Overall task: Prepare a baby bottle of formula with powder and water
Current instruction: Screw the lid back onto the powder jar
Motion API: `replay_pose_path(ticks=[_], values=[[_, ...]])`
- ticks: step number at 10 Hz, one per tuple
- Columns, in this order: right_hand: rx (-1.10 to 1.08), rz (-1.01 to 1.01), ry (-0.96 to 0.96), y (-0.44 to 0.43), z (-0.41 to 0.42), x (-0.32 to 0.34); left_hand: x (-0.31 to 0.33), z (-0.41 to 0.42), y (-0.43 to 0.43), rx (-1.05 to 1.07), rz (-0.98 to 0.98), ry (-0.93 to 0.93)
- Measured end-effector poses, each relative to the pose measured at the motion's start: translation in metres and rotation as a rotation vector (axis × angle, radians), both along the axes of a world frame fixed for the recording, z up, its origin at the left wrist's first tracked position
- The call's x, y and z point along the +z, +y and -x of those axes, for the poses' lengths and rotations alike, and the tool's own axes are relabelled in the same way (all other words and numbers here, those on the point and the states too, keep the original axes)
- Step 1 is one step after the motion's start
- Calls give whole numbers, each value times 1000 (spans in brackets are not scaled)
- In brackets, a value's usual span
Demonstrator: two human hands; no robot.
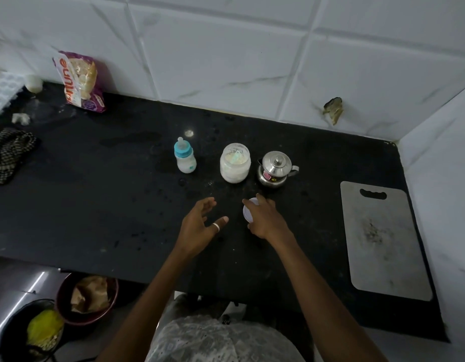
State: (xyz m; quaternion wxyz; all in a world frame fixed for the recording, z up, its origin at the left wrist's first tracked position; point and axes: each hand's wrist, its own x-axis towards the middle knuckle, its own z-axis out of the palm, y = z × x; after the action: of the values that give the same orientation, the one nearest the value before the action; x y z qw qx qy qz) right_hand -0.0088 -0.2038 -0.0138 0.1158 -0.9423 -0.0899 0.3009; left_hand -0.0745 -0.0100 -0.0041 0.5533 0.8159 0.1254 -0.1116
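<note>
On the worktop (95, 205), the capped baby bottle (185, 159) stands upright just beyond the left hand (200, 226), the nearer one, which hangs empty with fingers spread. The right hand (265, 218) grips the white lid (248, 214) before the open powder jar (235, 163).

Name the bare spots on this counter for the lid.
Bare counter stretches from the checked cloth to the baby bottle and left hand. Another patch lies between the right hand, gripping the white lid, and the cutting board. Crowded: bottle, powder jar and steel pot stand close together.
</note>
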Motion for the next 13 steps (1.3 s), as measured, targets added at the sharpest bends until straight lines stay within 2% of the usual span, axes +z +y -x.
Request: replay_pose_path(ticks=[2, 5, 7, 9, 10, 12, 13], values=[[-110, -120, -69, -1, -2, 8, -3, -26, 4, -41, -4, -16], [-326, -416, -301, -2, 6, 68, -17, -121, -5, -90, 6, -128], [-385, -450, -410, 6, 10, 90, -43, -151, -5, -175, 99, -133], [-431, -476, -454, 20, 9, 94, -50, -159, -10, -178, 83, -304], [-411, -485, -474, 22, 6, 102, -36, -154, -9, -152, 93, -406], [-323, -470, -513, 19, -9, 153, 2, -145, 10, -219, 86, -419], [-194, -496, -483, 17, -20, 195, 35, -153, -1, -276, -5, -260]])
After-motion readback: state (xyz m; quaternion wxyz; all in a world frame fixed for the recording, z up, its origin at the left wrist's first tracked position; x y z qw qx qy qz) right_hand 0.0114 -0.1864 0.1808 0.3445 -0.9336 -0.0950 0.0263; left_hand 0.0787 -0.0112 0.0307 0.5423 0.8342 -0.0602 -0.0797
